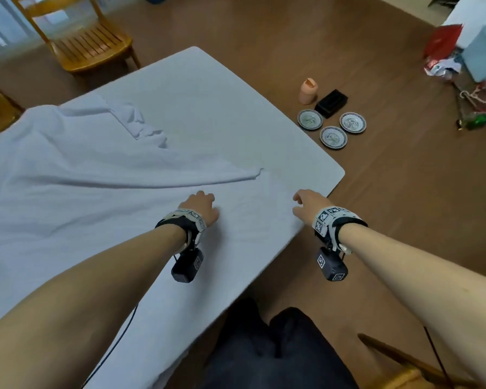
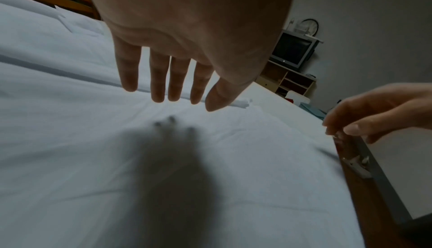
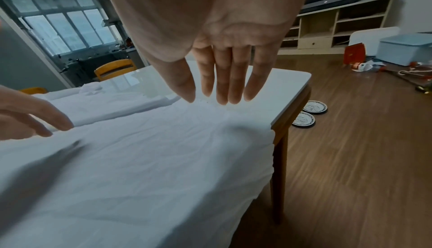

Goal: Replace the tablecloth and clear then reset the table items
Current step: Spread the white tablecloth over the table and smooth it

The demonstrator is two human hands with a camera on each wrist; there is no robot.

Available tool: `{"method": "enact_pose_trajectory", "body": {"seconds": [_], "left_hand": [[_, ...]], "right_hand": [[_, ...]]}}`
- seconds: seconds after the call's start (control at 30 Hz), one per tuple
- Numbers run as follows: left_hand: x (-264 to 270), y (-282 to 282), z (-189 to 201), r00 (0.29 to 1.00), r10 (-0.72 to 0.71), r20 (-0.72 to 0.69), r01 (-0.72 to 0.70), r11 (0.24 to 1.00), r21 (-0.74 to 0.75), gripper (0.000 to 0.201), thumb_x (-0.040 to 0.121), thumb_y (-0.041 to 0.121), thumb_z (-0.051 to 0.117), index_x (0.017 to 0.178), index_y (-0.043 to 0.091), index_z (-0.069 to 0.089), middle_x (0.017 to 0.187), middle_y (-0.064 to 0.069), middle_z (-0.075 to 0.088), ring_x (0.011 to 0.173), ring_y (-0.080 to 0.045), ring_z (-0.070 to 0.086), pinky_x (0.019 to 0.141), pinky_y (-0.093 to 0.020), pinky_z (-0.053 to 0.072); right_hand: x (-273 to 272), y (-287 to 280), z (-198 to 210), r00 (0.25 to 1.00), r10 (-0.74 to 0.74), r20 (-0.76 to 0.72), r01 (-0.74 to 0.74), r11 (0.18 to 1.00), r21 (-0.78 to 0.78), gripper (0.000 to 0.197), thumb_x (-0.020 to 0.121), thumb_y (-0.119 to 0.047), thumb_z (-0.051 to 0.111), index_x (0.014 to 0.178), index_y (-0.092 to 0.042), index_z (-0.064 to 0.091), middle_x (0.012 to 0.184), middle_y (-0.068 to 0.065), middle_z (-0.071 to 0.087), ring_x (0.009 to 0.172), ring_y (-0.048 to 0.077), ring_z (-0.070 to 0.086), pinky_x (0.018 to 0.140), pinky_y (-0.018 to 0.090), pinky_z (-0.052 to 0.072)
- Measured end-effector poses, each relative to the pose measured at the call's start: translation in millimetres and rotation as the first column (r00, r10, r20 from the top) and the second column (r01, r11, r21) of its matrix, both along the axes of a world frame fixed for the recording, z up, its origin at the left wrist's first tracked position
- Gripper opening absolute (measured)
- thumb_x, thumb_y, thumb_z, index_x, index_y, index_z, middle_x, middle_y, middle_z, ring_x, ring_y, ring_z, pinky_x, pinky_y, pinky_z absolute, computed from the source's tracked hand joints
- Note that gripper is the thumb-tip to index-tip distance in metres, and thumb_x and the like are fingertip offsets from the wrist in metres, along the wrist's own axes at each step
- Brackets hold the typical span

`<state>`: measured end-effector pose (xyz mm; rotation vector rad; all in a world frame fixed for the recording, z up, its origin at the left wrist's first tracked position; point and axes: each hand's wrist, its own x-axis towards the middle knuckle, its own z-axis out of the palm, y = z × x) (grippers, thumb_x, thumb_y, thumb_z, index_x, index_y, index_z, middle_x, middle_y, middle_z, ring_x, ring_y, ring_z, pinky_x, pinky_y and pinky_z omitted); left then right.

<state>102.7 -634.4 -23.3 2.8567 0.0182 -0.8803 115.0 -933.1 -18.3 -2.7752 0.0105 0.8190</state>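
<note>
— Tablecloth (image 1: 101,175), where is it lying?
— It is lying white and wrinkled over the table (image 1: 314,153), covering the near part and hanging over the near edge. One flap is folding back on itself toward the middle, and the table's far corner is showing bare.

— What are the hands doing?
— The left hand (image 1: 201,207) is hovering over the cloth with its fingers (image 2: 158,80) straight and slightly spread, holding nothing; its shadow is falling on the cloth below. The right hand (image 1: 309,204) is hanging over the cloth near the table's right edge, fingers (image 3: 224,78) also straight and gripping nothing. Whether the fingertips are touching the cloth is hard to tell from the wrist view.

— And the table things?
— Three plates (image 1: 331,137) are sitting on the floor just right of the table. A black box (image 1: 331,103) and a peach-coloured container (image 1: 308,91) are standing just beyond them, side by side.

— Anything else around the table?
— A wooden chair (image 1: 87,43) is standing beyond its far left side.
</note>
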Motion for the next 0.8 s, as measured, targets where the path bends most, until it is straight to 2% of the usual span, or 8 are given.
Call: {"method": "enact_pose_trajectory", "body": {"seconds": [0.13,0.27,0.33,0.4,0.5,0.6,0.7,0.8], "left_hand": [[17,-15,-26,0.999,0.036,-0.004,-0.036,0.999,-0.017,0.046,0.093,0.025,0.047,0.138,0.015,0.044,0.14,-0.01,0.038,0.126,-0.032,0.041,0.092,-0.044,0.044],[19,-24,-38,0.998,0.046,0.046,-0.046,0.999,-0.001,0.047,0.088,0.023,0.054,0.134,0.016,0.044,0.137,-0.009,0.034,0.124,-0.031,0.035,0.083,-0.041,0.047],[21,-28,-42,0.995,0.078,0.054,-0.078,0.997,0.002,0.048,0.086,0.022,0.054,0.132,0.017,0.044,0.136,-0.009,0.034,0.122,-0.032,0.035,0.081,-0.041,0.048],[22,-36,-42,0.992,0.119,0.041,-0.119,0.993,0.005,0.048,0.085,0.021,0.055,0.132,0.017,0.044,0.135,-0.01,0.034,0.12,-0.032,0.035,0.081,-0.043,0.049],[26,-48,-38,0.984,0.176,0.027,-0.176,0.984,-0.002,0.05,0.085,0.019,0.055,0.133,0.016,0.043,0.137,-0.01,0.033,0.121,-0.032,0.035,0.084,-0.044,0.048],[31,-63,-31,0.96,0.282,-0.006,-0.282,0.959,-0.038,0.051,0.084,0.015,0.056,0.134,0.015,0.044,0.14,-0.01,0.033,0.126,-0.031,0.036,0.093,-0.045,0.044],[35,-79,-26,0.937,0.35,-0.02,-0.35,0.937,-0.01,0.054,0.083,0.015,0.058,0.135,0.017,0.044,0.143,-0.008,0.033,0.131,-0.028,0.033,0.099,-0.045,0.04],[43,-99,-25,0.936,0.351,-0.024,-0.351,0.936,0.021,0.056,0.083,0.015,0.059,0.136,0.018,0.043,0.142,-0.006,0.032,0.132,-0.028,0.031,0.094,-0.043,0.041]], "right_hand": [[35,-2,-25,1.0,0.014,0.006,-0.014,1.0,0.001,0.054,0.091,-0.032,0.057,0.139,-0.015,0.041,0.138,0.006,0.046,0.127,0.025,0.045,0.1,0.04,0.044],[54,4,-45,0.992,0.1,0.079,-0.097,0.995,-0.037,0.062,0.084,-0.046,0.063,0.134,-0.016,0.041,0.132,0.003,0.04,0.124,0.023,0.041,0.089,0.04,0.047],[68,7,-55,0.985,0.16,0.071,-0.16,0.987,-0.007,0.054,0.083,-0.048,0.066,0.123,-0.018,0.048,0.124,0.002,0.043,0.119,0.022,0.043,0.085,0.038,0.046],[81,10,-61,0.965,0.259,0.038,-0.26,0.966,0.002,0.037,0.085,-0.048,0.062,0.105,-0.019,0.054,0.114,0.001,0.046,0.111,0.022,0.046,0.08,0.036,0.044],[101,7,-59,0.933,0.359,0.021,-0.359,0.933,0.03,0.023,0.088,-0.043,0.055,0.087,-0.021,0.049,0.098,0.001,0.055,0.092,0.025,0.056,0.07,0.032,0.042],[140,-25,-45,0.931,0.357,0.081,-0.36,0.932,0.039,0.023,0.09,-0.041,0.054,0.089,-0.02,0.047,0.089,0.005,0.061,0.078,0.028,0.058,0.064,0.032,0.042],[188,-73,-28,0.945,0.311,0.102,-0.311,0.95,-0.019,0.024,0.092,-0.04,0.054,0.089,-0.017,0.047,0.089,0.009,0.06,0.078,0.03,0.056,0.066,0.034,0.042],[223,-113,-21,0.956,0.283,0.082,-0.274,0.956,-0.101,0.025,0.093,-0.042,0.054,0.09,-0.019,0.046,0.092,0.008,0.057,0.08,0.03,0.052,0.068,0.035,0.04]]}}
